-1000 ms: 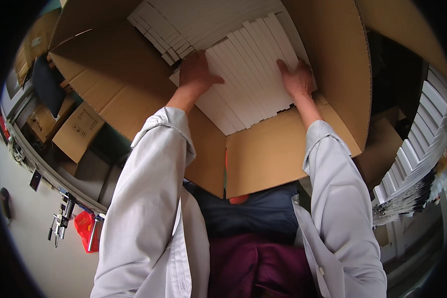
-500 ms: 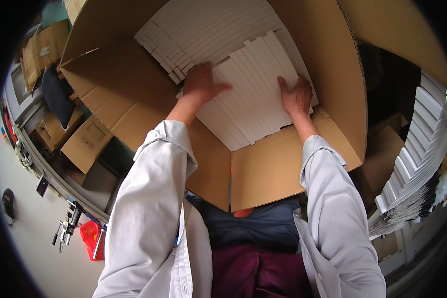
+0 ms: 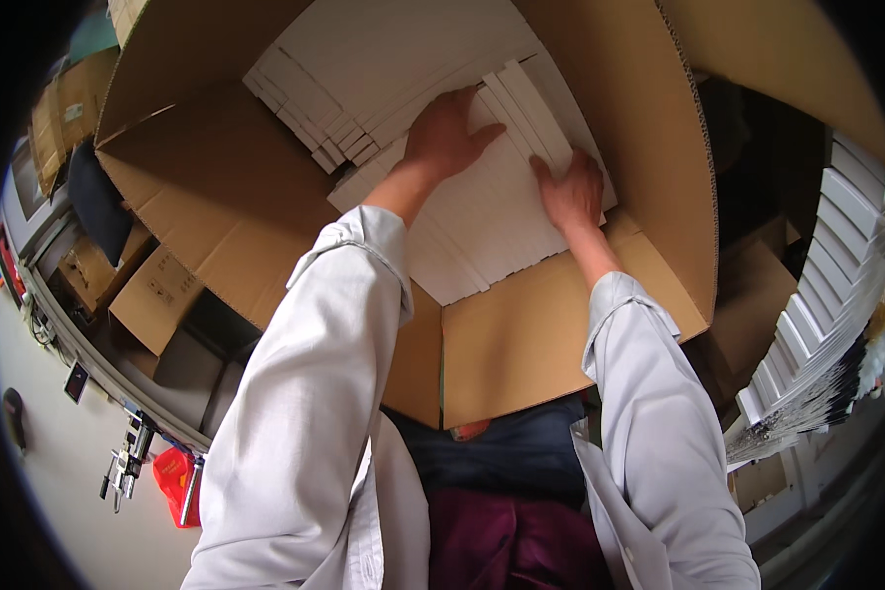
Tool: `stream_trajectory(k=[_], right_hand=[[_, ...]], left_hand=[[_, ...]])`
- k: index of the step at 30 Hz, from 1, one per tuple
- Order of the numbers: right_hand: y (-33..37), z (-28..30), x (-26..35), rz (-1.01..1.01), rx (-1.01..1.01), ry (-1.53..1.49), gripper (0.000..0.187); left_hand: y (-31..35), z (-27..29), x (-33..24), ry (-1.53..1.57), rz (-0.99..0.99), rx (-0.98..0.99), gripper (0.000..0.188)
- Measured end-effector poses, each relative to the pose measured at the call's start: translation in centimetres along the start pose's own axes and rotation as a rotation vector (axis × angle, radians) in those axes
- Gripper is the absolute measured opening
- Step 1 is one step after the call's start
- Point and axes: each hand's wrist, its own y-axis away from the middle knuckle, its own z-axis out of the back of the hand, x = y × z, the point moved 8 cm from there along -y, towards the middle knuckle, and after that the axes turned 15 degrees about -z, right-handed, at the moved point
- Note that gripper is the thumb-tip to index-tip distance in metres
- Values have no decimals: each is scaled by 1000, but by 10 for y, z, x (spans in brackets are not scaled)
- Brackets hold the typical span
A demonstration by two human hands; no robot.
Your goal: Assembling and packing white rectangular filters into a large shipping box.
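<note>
A large open cardboard box (image 3: 221,197) stands before me, with rows of slim white cartons (image 3: 482,221) packed side by side inside it. My left hand (image 3: 444,140) rests on the far edge of the nearer row, thumb spread from the fingers. Toward the right end of that row lies my right hand (image 3: 572,195), its thumb and fingers apart on the cartons. Between the hands a few cartons (image 3: 523,103) stick out farther than their neighbours. Behind them a second white layer (image 3: 393,49) fills the far part of the box. Neither hand lifts anything.
On the left, smaller cardboard boxes (image 3: 157,300) sit on shelving beside a dark panel (image 3: 98,202). A red bag-like item (image 3: 175,482) and a metal clamp-like tool (image 3: 130,457) are at lower left. Stacked white strips (image 3: 816,285) rise at the right, past the box wall.
My left hand has slid away from me and to the right along the cartons' far edge. My right hand has shifted slightly left and nearer. The far ends there look more even.
</note>
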Motion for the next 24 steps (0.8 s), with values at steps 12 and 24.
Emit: stream_trajectory(k=[12, 24], right_hand=[[-1, 0, -3, 5, -19, -22, 85], [5, 1, 3, 7, -10, -49, 85]], left_hand=[[-53, 3, -13, 194, 38, -2, 76], [-68, -9, -26, 154, -8, -50, 68]])
